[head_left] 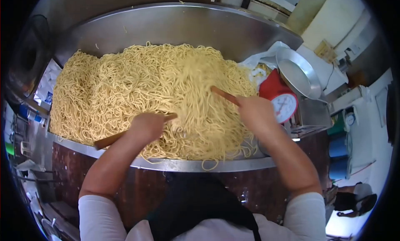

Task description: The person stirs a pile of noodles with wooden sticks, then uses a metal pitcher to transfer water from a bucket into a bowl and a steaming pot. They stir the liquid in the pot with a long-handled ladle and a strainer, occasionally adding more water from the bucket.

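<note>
One long metal trough (175,22), high-walled at twelve o'clock, hems in noodles (129,82); left hand (146,126) at nine, right hand (257,112) at three, both clench wooden sticks (225,95), seemingly for reaching into strands.

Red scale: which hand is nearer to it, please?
The right hand. It is just to the left of the red scale; the left hand is farther left, over the front part of the noodles.
</note>
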Demonstrator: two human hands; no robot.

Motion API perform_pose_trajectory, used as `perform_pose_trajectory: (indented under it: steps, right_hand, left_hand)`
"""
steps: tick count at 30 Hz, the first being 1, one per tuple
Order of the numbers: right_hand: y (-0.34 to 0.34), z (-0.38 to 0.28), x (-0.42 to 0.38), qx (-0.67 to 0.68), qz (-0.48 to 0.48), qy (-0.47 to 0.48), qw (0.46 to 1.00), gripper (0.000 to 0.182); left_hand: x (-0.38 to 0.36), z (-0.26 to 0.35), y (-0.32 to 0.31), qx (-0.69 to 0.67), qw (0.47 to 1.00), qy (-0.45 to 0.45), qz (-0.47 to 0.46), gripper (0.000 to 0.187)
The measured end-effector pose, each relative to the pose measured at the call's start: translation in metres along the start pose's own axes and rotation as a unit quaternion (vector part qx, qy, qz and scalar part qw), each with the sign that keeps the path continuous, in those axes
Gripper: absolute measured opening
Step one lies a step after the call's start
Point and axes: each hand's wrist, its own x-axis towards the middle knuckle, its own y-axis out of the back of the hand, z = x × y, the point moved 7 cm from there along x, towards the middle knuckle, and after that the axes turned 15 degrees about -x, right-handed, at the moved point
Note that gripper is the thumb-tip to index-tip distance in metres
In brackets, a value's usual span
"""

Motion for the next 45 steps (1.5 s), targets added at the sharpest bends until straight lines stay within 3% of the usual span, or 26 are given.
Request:
perform_pose_trajectory:
  steps: [2,4,6,7,8,9,10,11,12,14,16,18,20,22,25,26,28,30,32,34,36,38,39,42,45]
  right_hand:
    - [0.004,-0.002,-0.005,0.015,-0.007,0.004,1.000,0.021]
    - [0.015,0.012,-0.027,0.057,-0.033,0.001,0.998,0.025]
    - [0.044,0.071,-0.081,0.075,-0.057,0.011,0.996,0.033]
    - [0.068,0.094,-0.109,0.141,-0.122,-0.026,0.982,0.035]
    - [0.086,0.119,-0.138,0.169,-0.077,-0.012,0.983,0.035]
    - [0.097,0.141,-0.166,0.215,-0.102,-0.039,0.970,0.036]
    - [0.101,0.160,-0.192,0.251,-0.119,-0.021,0.960,0.038]
    - [0.086,0.176,-0.216,0.301,-0.191,-0.119,0.927,0.032]
    - [0.081,0.162,-0.210,0.303,-0.187,-0.124,0.926,0.032]
    - [0.054,0.105,-0.176,0.021,-0.170,-0.084,0.982,0.028]
    - [0.010,0.057,-0.137,0.047,-0.104,-0.112,0.987,0.031]
    - [-0.048,0.009,-0.092,0.099,-0.089,-0.096,0.986,0.039]
    - [-0.093,-0.027,-0.057,0.108,-0.087,-0.065,0.988,0.043]
    - [-0.142,-0.035,-0.053,0.238,-0.039,-0.097,0.966,0.045]
    - [-0.161,-0.030,-0.065,0.329,-0.007,-0.033,0.944,0.048]
    - [-0.159,-0.023,-0.072,0.271,-0.043,-0.057,0.960,0.054]
    - [-0.143,-0.012,-0.080,0.211,0.096,-0.022,0.973,0.052]
    - [-0.133,-0.021,-0.068,0.247,0.120,0.034,0.961,0.051]
    - [-0.121,-0.039,-0.057,0.292,0.131,0.084,0.944,0.050]
    - [-0.095,-0.083,-0.037,0.357,0.149,0.221,0.895,0.047]
    - [-0.062,-0.133,-0.037,0.356,0.187,0.295,0.867,0.045]
    - [-0.028,-0.182,-0.047,0.422,0.086,0.305,0.850,0.044]
    - [-0.019,-0.206,-0.054,0.421,0.089,0.333,0.839,0.044]
    - [-0.005,-0.286,-0.090,0.432,0.028,0.447,0.783,0.045]
    - [-0.002,-0.353,-0.150,0.381,-0.068,0.551,0.740,0.046]
  left_hand:
    - [-0.003,0.014,-0.003,-0.003,1.000,-0.029,0.005,0.025]
    - [-0.025,-0.005,0.003,-0.012,1.000,0.007,-0.022,0.023]
    - [-0.068,-0.054,0.028,-0.007,1.000,-0.021,0.010,0.026]
    - [-0.090,-0.095,0.038,-0.003,0.999,-0.003,0.036,0.027]
    - [-0.116,-0.123,0.051,0.029,0.997,0.064,-0.024,0.028]
    - [-0.143,-0.141,0.059,-0.060,0.980,0.150,-0.116,0.031]
    - [-0.173,-0.161,0.067,-0.163,0.960,0.188,-0.128,0.032]
    - [-0.198,-0.174,0.067,-0.262,0.930,0.220,-0.137,0.034]
    - [-0.205,-0.171,0.067,-0.258,0.932,0.216,-0.135,0.034]
    - [-0.217,-0.163,0.069,-0.327,0.918,0.213,-0.076,0.033]
    - [-0.182,-0.140,0.048,-0.178,0.974,0.116,-0.079,0.036]
    - [-0.133,-0.102,0.014,-0.049,0.989,0.118,-0.073,0.037]
    - [-0.080,-0.068,-0.030,-0.146,0.987,0.059,-0.029,0.032]
    - [-0.042,-0.033,-0.090,-0.244,0.970,-0.005,-0.001,0.032]
    - [-0.062,0.009,-0.151,-0.395,0.917,0.031,0.042,0.039]
    - [-0.074,0.011,-0.162,-0.428,0.901,0.024,0.061,0.042]
    - [-0.100,-0.008,-0.169,-0.423,0.897,0.078,0.102,0.045]
    - [-0.134,-0.028,-0.169,-0.372,0.903,0.140,0.165,0.049]
    - [-0.180,-0.056,-0.176,-0.363,0.873,0.227,0.233,0.052]
    - [-0.238,-0.064,-0.187,-0.346,0.822,0.260,0.371,0.054]
    - [-0.285,-0.067,-0.218,-0.389,0.779,0.322,0.372,0.060]
    - [-0.324,-0.058,-0.254,-0.417,0.740,0.364,0.382,0.063]
    - [-0.341,-0.052,-0.274,-0.420,0.720,0.384,0.398,0.065]
    - [-0.376,-0.034,-0.344,-0.485,0.673,0.456,0.321,0.069]
    - [-0.403,-0.008,-0.405,-0.517,0.640,0.513,0.245,0.057]
